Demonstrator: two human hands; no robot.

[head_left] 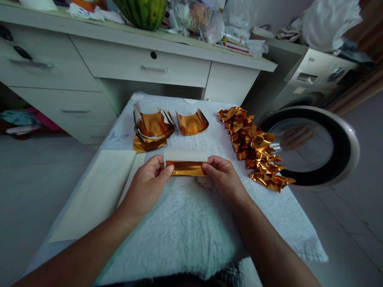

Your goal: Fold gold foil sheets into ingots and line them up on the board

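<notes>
Between my two hands is a sheet of gold foil paper [188,168], its near edge rolled or folded over and its pale backing showing along the far side. My left hand [152,175] pinches the left end, thumb on the gold face. At the right end, my right hand [223,173] grips it the same way. Beyond my left hand lies a stack of curled gold foil sheets [154,124]. One or more curled sheets [192,122] rest beside that stack. To the right, folded gold foil pieces [249,145] form a long pile.
Pale paper sheets [95,187] lie on the left of the cloth-covered table [179,231]. A white cabinet [143,63] stands behind, with a watermelon [142,12] on its top. On the right, a washing machine's round door [308,145] hangs open close to the table.
</notes>
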